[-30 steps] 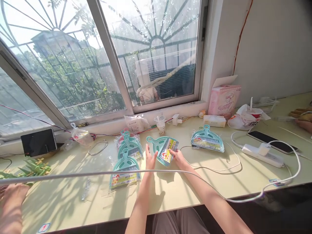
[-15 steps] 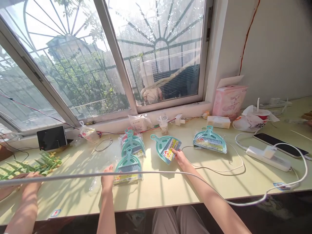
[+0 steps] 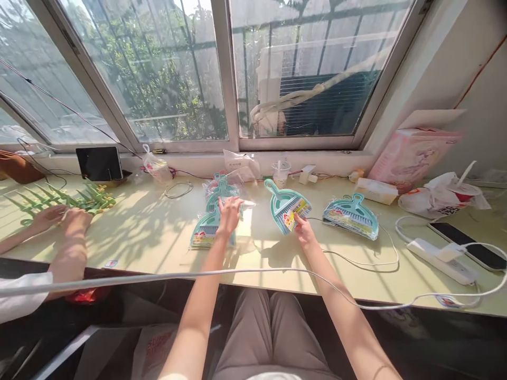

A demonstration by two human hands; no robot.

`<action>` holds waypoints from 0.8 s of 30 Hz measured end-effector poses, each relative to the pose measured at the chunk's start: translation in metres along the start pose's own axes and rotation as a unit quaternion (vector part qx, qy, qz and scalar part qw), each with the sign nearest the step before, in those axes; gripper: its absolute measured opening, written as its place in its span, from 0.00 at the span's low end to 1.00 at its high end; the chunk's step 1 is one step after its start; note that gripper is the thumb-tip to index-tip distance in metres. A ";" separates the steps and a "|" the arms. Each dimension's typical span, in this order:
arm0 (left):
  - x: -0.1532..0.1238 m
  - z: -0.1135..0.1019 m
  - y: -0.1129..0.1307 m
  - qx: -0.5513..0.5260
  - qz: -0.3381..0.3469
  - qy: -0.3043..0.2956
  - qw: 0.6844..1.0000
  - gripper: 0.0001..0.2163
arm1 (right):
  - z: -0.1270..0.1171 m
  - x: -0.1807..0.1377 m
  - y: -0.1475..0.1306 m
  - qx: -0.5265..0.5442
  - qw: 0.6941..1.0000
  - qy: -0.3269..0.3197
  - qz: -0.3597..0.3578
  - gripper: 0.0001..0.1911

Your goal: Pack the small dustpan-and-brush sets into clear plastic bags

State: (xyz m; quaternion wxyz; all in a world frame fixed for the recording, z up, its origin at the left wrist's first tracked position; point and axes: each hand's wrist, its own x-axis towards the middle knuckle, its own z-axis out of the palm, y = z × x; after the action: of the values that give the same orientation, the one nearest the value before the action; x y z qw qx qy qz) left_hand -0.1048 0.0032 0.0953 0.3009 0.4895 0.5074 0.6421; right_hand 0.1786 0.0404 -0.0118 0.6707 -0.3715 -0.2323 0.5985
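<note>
My right hand [image 3: 304, 231] is closed on the lower edge of a teal dustpan and brush set [image 3: 282, 203], held tilted with its yellow label facing up. Over the stacked sets on the left, my left hand [image 3: 230, 212] reaches with fingers apart, above the handle of the nearest dustpan set [image 3: 203, 228]; whether it touches is hard to see. Behind that lie more dustpan sets [image 3: 222, 184] in clear plastic, partly hidden by the hand. To the right of my right hand, a pile of wrapped dustpan sets [image 3: 351, 215] rests on the table.
A white cable [image 3: 245, 271] crosses the view in front of my forearms. On the right are a power strip [image 3: 441, 261] and a phone [image 3: 471, 245]. A plastic cup [image 3: 280, 173] stands near the window. At left, another person's hands [image 3: 75, 219] work at green artificial plants [image 3: 93, 198].
My left hand has moved from beside the nearest dustpan set up and over the stack. My right hand still holds its set. The view has tilted down.
</note>
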 end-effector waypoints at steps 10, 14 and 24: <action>-0.016 0.048 -0.037 0.568 0.086 -0.089 0.814 0.21 | 0.002 -0.002 -0.001 -0.034 0.998 0.000 0.052 0.18; -0.025 0.079 -0.053 0.579 0.119 -0.177 0.787 0.18 | 0.001 -0.006 -0.006 -0.080 0.996 0.026 0.040 0.20; -0.010 0.058 -0.091 0.493 0.038 -0.002 0.869 0.13 | 0.002 -0.015 -0.017 -0.235 0.970 -0.042 0.047 0.17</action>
State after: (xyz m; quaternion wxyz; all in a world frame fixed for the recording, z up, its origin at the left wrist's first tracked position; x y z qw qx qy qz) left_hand -0.0574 0.0429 0.0068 -0.0031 0.5941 0.7387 0.3183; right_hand 0.1853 0.0257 0.0049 0.5252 -0.5039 -0.3765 0.5731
